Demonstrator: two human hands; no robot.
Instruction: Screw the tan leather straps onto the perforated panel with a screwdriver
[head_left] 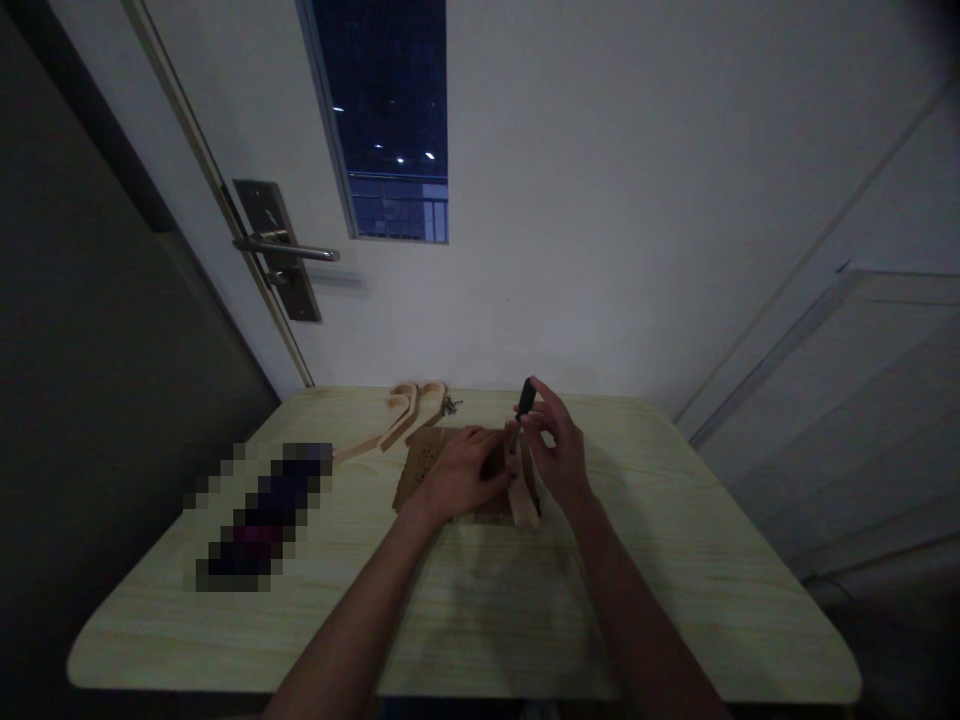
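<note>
Brown carved piece [418, 468] is sitting mid-table [705, 600]; too dim to tell if it's a box. Pale wooden bar [524, 505] is lying along its right side. Your right hand [561, 455] is gripping a black-handled screwdriver [528, 394], shaft pointing down at the bar. Your left hand [463, 472] is spreading over the brown piece, thumb reaching the bar. Curved wooden parts [426, 408] are lying behind, small metal bits [451, 405] beside them.

The screwdriver [527, 396] I hold has a black handle and leans slightly, pointing down at a pale wooden strip [526, 508]. That strip runs toward me over the right part of a brown, patterned board [414, 472] lying on the tabletop [675, 560].
</note>
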